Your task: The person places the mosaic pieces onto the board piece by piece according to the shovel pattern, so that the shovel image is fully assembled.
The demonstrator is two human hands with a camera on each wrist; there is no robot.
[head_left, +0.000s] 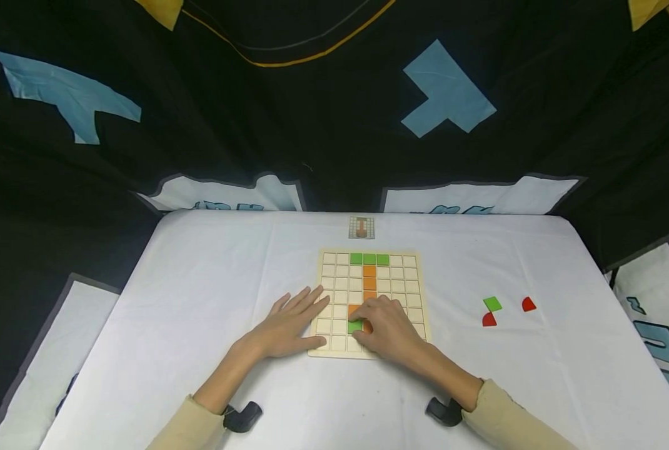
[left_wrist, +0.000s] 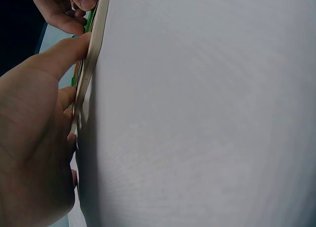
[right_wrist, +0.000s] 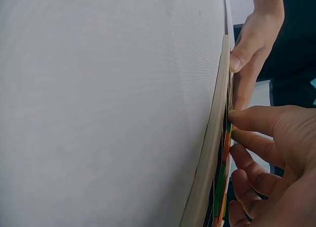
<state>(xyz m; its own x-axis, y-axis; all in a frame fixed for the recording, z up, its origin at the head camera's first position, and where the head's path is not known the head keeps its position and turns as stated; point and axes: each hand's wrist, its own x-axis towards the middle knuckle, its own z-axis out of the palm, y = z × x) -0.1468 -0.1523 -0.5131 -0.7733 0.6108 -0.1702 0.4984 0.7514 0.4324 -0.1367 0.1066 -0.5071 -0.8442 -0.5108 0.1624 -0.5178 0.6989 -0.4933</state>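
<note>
A pale wooden grid board lies on the white table. Along its top row sit green square tiles, with a column of orange tiles running down from the middle one. My left hand rests on the board's left edge with its fingers spread. Thumb and forefinger of my right hand pinch a green tile in a lower cell, left of the orange column. That hand hides part of the board's lower right. In the right wrist view, the right fingers touch the board's top face.
A small picture card lies beyond the board. To the right are a loose green square and two red quarter-round pieces, one touching the green square and one apart. Black cloth hangs behind the table.
</note>
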